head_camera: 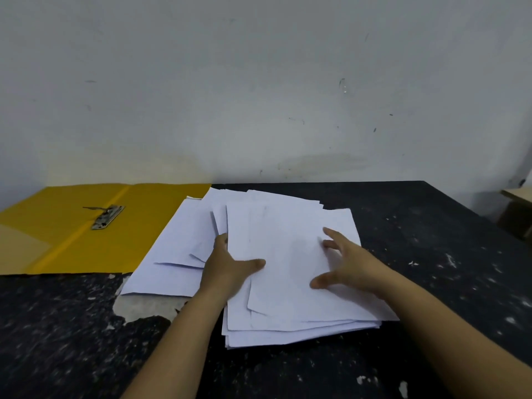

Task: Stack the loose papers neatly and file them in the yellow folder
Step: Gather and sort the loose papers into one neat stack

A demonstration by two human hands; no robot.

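A loose pile of white papers point(288, 249) lies fanned out on the dark table, with some sheets askew to the left point(172, 254). My left hand point(227, 266) grips the left edge of the upper sheets, thumb on top and fingers tucked under the edge. My right hand point(342, 260) rests flat on top of the pile with its fingers spread. The yellow folder point(57, 226) lies open and flat at the far left, its metal clip point(106, 217) showing near the spine. Some papers overlap the folder's right flap.
The black table point(431, 254) is worn, with a chipped pale patch point(144, 309) near the papers' front left corner. A white wall stands right behind the table. A cardboard box point(518, 214) sits beyond the table's right edge.
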